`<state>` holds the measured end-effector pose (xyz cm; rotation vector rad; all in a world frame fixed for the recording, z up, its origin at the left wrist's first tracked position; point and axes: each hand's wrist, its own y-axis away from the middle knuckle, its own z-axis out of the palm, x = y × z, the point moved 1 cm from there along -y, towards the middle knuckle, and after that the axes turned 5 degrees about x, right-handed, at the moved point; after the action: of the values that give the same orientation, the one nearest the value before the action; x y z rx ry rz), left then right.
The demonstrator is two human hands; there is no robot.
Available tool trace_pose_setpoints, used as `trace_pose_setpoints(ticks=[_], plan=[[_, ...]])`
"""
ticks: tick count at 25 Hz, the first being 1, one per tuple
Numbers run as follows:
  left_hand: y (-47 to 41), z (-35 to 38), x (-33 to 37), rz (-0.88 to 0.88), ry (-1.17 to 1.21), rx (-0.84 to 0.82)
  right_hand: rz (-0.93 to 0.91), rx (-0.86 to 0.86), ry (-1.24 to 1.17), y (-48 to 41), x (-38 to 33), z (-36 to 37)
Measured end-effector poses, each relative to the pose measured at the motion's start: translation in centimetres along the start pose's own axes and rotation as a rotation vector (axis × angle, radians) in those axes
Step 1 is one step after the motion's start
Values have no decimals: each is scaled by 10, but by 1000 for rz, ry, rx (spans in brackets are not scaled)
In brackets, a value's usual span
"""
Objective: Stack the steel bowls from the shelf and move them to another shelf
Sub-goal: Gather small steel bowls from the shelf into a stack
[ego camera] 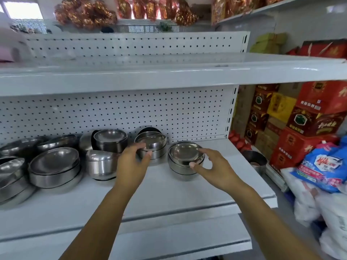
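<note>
Early stage: bowls [54, 166] crowd the shelf [169, 194] toward nine o'clock, upper shelf [169, 76] bare. Left hand [134, 158] and right hand [210, 164] hover spread, unclamped, beside two short stacks [185, 158].

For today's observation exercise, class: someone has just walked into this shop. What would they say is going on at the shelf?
A person stands at a white shelf covered with steel bowls. The left hand reaches for a small stack of bowls near the pegboard, fingers spread and open. The right hand is open at the rim of the rightmost stack, not clearly gripping it. More bowls sit piled to the left. The shelf above looks bare.
</note>
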<state>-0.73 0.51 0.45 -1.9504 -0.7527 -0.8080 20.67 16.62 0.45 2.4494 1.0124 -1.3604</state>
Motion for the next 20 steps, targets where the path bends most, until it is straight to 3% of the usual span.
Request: trace_pose_setpoints(ticks=[3,8,13,18,20], plan=[[-24,25,-20,72,-153,12,18,22,-15,-10,7,10],[-37,54,-42,49,-307,41,17,28,-66,-16,20,12],[-49,65,-57,22,-251,6,-31,53,-91,-27,29,14],[-53,62,-41,201,-207,71,-42,30,-131,-31,35,8],[-57,64,-39,169,-159,51,-51,18,-145,-33,36,6]])
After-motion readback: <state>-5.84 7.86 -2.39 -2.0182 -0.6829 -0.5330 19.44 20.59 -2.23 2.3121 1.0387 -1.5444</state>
